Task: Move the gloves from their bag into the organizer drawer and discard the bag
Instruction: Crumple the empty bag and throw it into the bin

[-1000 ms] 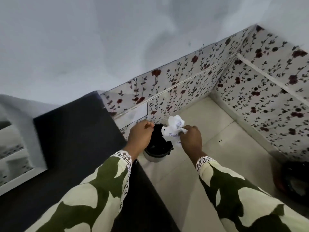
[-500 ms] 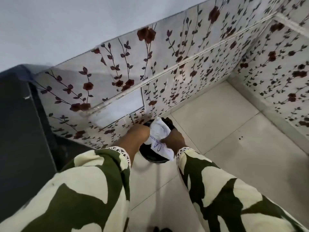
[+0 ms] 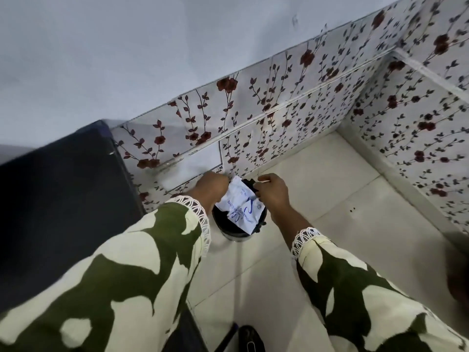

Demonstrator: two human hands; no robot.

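Fingers of right hand (image 3: 272, 193) curled, touching nothing clearly; left hand (image 3: 210, 186) at bag (image 3: 239, 204), grip hidden, cannot tell; bag lying across small black bin (image 3: 234, 229) mouth; discarding seemingly nearly done; gloves, drawer unseen.

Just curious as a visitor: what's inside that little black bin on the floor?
A white bag with blue print lies across the bin mouth; dark liner shows around it. Anything beneath is covered.

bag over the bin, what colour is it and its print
White bag with blue print, head view.
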